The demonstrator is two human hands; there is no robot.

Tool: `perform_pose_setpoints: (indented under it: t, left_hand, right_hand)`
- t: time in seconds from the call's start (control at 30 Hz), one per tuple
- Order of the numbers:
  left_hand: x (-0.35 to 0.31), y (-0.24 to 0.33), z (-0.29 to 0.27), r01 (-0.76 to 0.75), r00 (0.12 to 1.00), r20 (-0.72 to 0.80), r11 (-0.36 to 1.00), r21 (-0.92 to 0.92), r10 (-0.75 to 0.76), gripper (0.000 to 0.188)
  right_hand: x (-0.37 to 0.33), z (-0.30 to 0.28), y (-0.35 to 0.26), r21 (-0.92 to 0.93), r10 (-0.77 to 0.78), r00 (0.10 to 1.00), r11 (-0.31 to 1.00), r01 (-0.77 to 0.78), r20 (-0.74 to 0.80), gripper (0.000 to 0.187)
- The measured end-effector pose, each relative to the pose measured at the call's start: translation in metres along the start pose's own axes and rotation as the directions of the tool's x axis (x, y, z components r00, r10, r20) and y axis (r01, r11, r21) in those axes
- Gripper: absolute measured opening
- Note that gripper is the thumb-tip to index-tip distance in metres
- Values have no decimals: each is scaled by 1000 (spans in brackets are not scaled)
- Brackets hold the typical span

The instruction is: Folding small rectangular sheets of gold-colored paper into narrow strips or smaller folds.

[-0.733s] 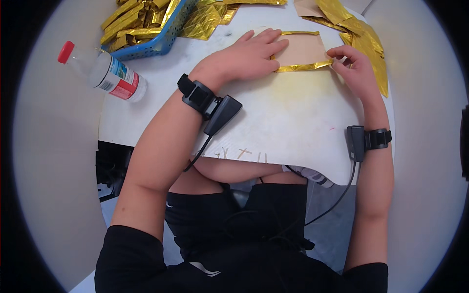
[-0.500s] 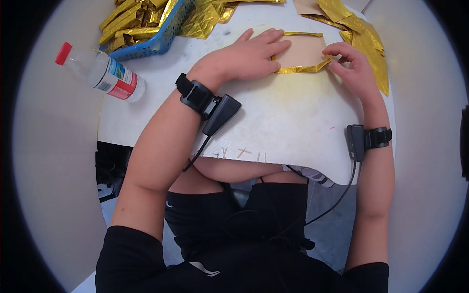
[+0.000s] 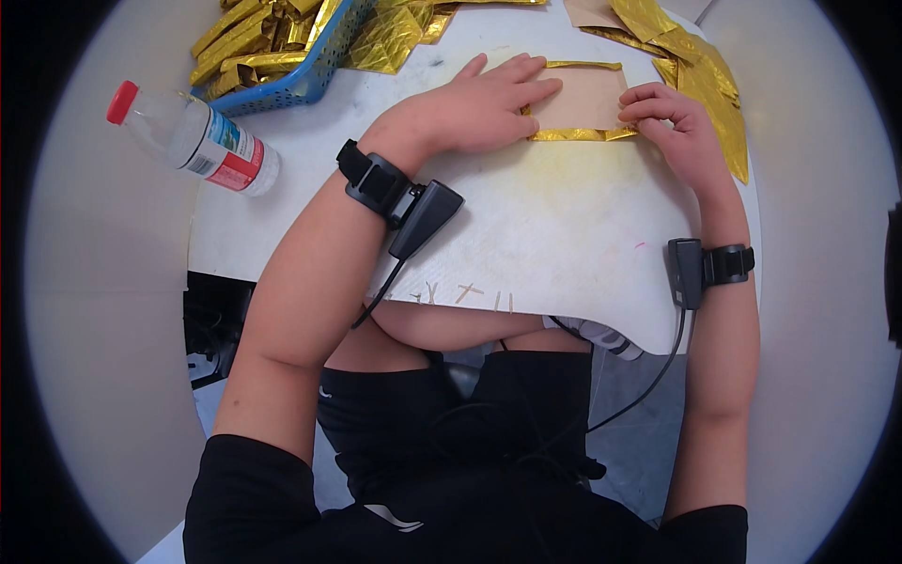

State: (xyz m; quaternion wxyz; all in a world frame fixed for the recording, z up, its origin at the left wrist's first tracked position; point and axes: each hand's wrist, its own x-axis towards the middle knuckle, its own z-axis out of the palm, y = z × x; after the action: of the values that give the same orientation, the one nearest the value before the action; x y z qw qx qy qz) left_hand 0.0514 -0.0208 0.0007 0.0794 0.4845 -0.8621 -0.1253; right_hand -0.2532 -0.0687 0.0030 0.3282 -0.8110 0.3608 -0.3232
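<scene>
Resting palm-down over the left end of a tan paper sheet (image 3: 583, 94) with gold foil edging, the left hand (image 3: 474, 111) is spread, its fingers extended and clasping nothing. The sheet lies flat on the far part of the white tabletop (image 3: 526, 226), slightly right of the middle, between the two hands. Shiny gold strips (image 3: 583, 135) run along its near and far edges, and some gold shows at its left edge beside the left thumb.

At the sheet's right edge is the right hand (image 3: 675, 120), its fingers bent and the thumb close to the near right corner; whether they pinch the edge or only touch it cannot be told.

Each wrist carries a black strap with a black device, the left device (image 3: 427, 221) and the right device (image 3: 685, 273), and a cable runs from each toward the person's body.

At the far left stands a blue perforated basket (image 3: 315, 83) filled with folded gold foil pieces (image 3: 246, 42). Just right of it lie flat gold sheets (image 3: 385, 39). Another loose pile of gold foil sheets (image 3: 707, 75) spreads over the far right, beyond the right hand. Nearer than the basket, on the left, is a clear plastic bottle (image 3: 221, 146) with a red cap (image 3: 123, 101) and a multicoloured label. Small thin marks (image 3: 467, 293) show along the tabletop's near edge.
</scene>
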Motion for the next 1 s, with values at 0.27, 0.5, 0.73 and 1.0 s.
perform_pose_setpoints:
  t: [0.27, 0.5, 0.73, 1.0]
  left_hand:
    - [1, 1, -1, 6, 1000, 12, 1000, -2, -6, 66]
    - [0, -1, 0, 1, 1000, 5, 1000, -6, -1, 65]
    - [0, 2, -1, 6, 1000, 8, 1000, -8, -6, 65]
    - [0, 1, 1, 6, 1000, 5, 1000, 0, -6, 65]
  right_hand:
    - [1, 7, -6, -50, -33, 997, 998, 30, -66, 31]
    - [4, 1, 5, 21, 1, 999, 1000, 0, -45, 39]
    - [0, 6, -3, -28, 48, 997, 998, -50, -56, 42]
    - [2, 9, -10, -136, -1, 998, 991, -8, -70, 44]
